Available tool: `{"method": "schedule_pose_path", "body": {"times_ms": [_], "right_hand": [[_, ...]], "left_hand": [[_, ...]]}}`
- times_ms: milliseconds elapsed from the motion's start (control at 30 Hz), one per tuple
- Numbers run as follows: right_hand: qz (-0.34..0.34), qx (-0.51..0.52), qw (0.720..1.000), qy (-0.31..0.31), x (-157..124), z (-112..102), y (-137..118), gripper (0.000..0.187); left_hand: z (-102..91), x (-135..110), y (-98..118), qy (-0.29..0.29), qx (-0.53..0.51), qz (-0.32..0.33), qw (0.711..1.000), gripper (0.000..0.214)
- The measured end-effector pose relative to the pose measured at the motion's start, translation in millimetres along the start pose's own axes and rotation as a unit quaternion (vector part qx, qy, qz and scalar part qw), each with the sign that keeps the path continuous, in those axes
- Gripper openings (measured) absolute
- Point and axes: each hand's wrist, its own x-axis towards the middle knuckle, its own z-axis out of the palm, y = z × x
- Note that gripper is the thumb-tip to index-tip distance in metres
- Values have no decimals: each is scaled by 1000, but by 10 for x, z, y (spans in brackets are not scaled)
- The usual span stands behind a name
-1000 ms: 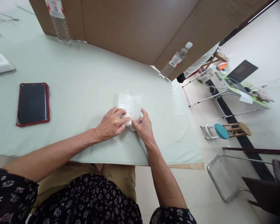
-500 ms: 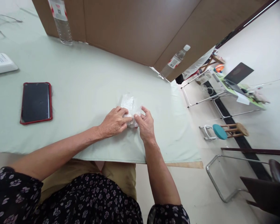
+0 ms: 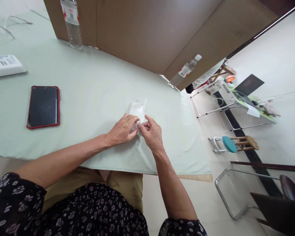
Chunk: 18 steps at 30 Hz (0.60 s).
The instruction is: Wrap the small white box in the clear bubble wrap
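A small piece of clear bubble wrap (image 3: 137,108) lies on the pale green tablecloth (image 3: 93,98), its far end showing beyond my fingers. My left hand (image 3: 124,128) is closed on the wrap's left side, thumb and fingers around its near end. From the right, my right hand (image 3: 151,132) pinches the near edge of the wrap between thumb and fingertips, the index finger curled above. The hands nearly touch. Whether anything is inside the wrap, I cannot tell.
A tablet in a red case (image 3: 43,107) lies to the left, with a white box (image 3: 6,66) behind it. Across the back stands a large cardboard panel (image 3: 132,36), with a water bottle (image 3: 73,28) and another bottle (image 3: 186,69) against it. Stools (image 3: 229,144) stand right.
The right hand's fingers have drawn in closer to the left hand, and the bubble wrap looks narrower and more folded. The view has shifted slightly.
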Motion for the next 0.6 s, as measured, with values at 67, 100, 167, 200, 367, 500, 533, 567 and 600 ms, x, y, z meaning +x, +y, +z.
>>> {"method": "schedule_pose_path", "body": {"times_ms": [67, 100, 167, 200, 367, 500, 533, 567, 600], "right_hand": [[2, 22, 1000, 0, 4, -3, 18, 64], [-2, 27, 1000, 2, 2, -1, 23, 64], [-17, 21, 1000, 8, -11, 9, 18, 63], [-25, 11, 1000, 11, -22, 15, 9, 61], [-49, -41, 998, -11, -52, 1, -62, 60], [-66, -66, 993, -77, -28, -105, -74, 54], [-76, -74, 990, -97, -24, -135, -74, 53], [-89, -85, 986, -116, -23, -161, -75, 54], [-101, -100, 981, -132, -26, -180, -78, 56]], "left_hand": [[9, -1, -6, 2, 3, 3, 1000, 10], [13, 0, -8, 2, 4, 7, 1000, 5], [18, 4, -11, 5, 4, 13, 1000, 4], [20, 7, -10, 6, 2, 14, 1000, 5], [28, 17, -4, 3, -11, 5, 1000, 6], [29, 14, -12, -1, -33, -22, 999, 9], [24, 9, -14, 2, -44, -32, 999, 13], [16, 4, -16, 6, -58, -42, 997, 19], [7, -1, -15, 11, -75, -52, 996, 25]]}}
